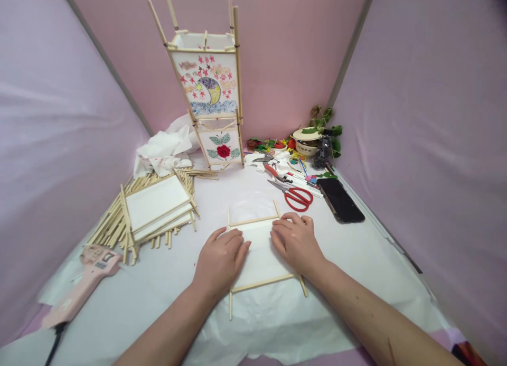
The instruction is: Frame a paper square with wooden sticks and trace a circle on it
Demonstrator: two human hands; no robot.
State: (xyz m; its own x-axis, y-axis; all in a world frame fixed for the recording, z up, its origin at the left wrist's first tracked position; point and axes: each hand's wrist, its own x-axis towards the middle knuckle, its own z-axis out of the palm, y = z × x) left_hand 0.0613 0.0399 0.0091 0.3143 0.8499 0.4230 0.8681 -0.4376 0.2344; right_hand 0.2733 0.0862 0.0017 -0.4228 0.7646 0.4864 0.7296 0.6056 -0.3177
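Note:
A wooden stick frame with white paper [257, 255] lies flat on the white-covered table in front of me. Its thin sticks cross at the corners and stick out past them. My left hand [222, 257] rests palm down over the frame's left side, fingers laid out and thumb apart. On the opposite side, my right hand [299, 242] lies across the right stick, its fingers slightly bent and touching the paper's edge. Both hands hide most of the side sticks. Neither hand lifts the frame.
A tall paper-panelled lantern [212, 86] stands at the back. To the left are similar stacked frames [158, 202] over loose sticks, and a pink glue gun [81, 289]. Red-handled scissors [297, 197], pliers [273, 170], a phone [340, 199] and a lidded bowl [304, 144] lie right.

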